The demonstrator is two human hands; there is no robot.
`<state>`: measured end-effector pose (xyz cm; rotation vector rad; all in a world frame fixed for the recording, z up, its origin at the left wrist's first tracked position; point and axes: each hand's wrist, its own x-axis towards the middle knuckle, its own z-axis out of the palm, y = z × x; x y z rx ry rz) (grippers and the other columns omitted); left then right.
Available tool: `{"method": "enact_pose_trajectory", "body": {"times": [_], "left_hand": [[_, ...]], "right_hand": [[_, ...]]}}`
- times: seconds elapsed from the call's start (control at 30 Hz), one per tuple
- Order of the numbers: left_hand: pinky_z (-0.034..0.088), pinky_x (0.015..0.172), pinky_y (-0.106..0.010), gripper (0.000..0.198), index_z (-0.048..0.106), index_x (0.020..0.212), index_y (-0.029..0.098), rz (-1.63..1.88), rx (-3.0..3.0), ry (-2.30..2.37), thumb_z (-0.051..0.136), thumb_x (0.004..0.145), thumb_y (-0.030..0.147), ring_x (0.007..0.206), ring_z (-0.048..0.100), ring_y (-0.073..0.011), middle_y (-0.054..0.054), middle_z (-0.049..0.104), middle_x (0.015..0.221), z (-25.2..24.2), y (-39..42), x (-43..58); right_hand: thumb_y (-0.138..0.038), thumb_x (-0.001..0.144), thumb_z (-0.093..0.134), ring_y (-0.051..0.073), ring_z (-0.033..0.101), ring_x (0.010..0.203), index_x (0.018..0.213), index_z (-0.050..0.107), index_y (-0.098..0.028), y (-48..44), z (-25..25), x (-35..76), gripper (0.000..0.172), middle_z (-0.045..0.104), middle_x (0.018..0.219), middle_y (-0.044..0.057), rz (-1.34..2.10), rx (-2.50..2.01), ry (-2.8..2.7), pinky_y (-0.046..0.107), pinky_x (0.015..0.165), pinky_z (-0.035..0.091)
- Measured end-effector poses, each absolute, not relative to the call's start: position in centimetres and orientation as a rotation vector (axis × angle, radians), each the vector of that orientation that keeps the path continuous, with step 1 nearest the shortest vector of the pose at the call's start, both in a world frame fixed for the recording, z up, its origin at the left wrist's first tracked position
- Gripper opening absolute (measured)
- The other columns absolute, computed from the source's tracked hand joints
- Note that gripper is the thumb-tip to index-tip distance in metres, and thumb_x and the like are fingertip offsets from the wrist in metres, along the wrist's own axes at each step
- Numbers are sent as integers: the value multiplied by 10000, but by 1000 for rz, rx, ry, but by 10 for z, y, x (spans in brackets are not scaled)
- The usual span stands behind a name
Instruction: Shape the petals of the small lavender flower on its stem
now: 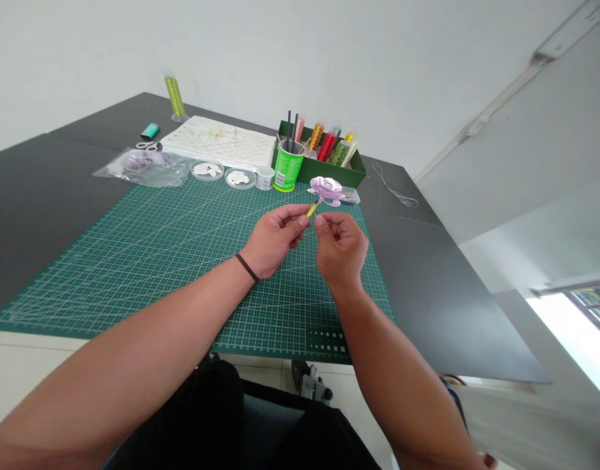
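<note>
A purple flower (328, 188) with shiny petals is held up above the green cutting mat (192, 241). Its short yellow-green stem (312, 209) is pinched between the thumb and fingers of my left hand (280, 238), which wears a dark band at the wrist. Just to the right, my right hand (342, 248) has its thumb pressed against its curled fingers, close below the flower. What those fingers hold, if anything, is too small to tell.
Behind the mat stand a green can (288, 171) with dark sticks, a green box (324, 174) of colored rolls, small dishes (239, 178) and a white foam board (221, 143). A plastic bag (143, 168) and scissors (147, 146) lie left; a cord (395, 189) lies right.
</note>
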<state>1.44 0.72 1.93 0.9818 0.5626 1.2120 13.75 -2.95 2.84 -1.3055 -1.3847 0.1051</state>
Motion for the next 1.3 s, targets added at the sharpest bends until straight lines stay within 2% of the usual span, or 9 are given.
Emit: {"method": "enact_pose_trajectory", "body": {"times": [0.5,0.6,0.67,0.77,0.9,1.07,1.17,1.3], "left_hand": [[399,511,-188,266,775,1073,170,1266,1050,687,801,821,252,582,500,-64,17,646,700,18,9,14],[420,520,-196,236,792,1050,168,1311,1148,699,791,829,252,575,501,-55,-3,689,772,14,9,15],[450,532,-205,218,795,1022,160,1328,1188,698,792,824,251,579,532,-57,-20,719,827,13,9,16],[489,547,-222,250,791,1046,161,1284,1210,694,791,828,283,588,582,-80,-25,728,800,11,6,17],[458,524,-212,277,797,1080,184,1293,1265,684,785,839,319,566,551,-75,-11,713,763,9,4,18],[466,582,-216,250,812,1062,204,1339,1255,637,764,862,345,619,545,-79,-3,697,748,7,4,19],[460,582,-214,233,820,1003,199,1334,1181,584,809,819,341,622,537,-75,-7,704,759,8,6,20],[401,508,-200,273,819,993,180,1270,1106,584,858,766,326,552,480,-57,6,673,697,11,7,20]], "right_hand": [[-359,930,606,90,370,491,827,692,-192,-33,30,136,214,459,542,-74,80,-1297,-1437,236,503,310],[-367,935,611,88,367,481,835,696,-193,-33,29,136,218,454,533,-78,69,-1281,-1453,236,502,314],[-370,935,613,88,372,475,842,697,-194,-34,29,136,216,453,525,-80,67,-1291,-1457,236,505,327],[-376,940,603,95,413,476,853,693,-197,-34,28,136,218,478,531,-75,79,-1305,-1450,238,517,361],[-367,934,601,99,426,481,844,689,-206,-33,27,136,204,488,536,-73,32,-1282,-1444,240,524,371],[-389,938,596,102,414,490,854,691,-213,-33,27,135,217,499,550,-68,-5,-1279,-1432,243,528,363],[-407,945,595,101,404,488,858,692,-213,-33,26,135,233,488,544,-70,-2,-1287,-1424,243,528,356],[-398,932,604,99,394,481,837,694,-210,-32,26,136,229,474,530,-75,5,-1303,-1400,240,518,337]]}}
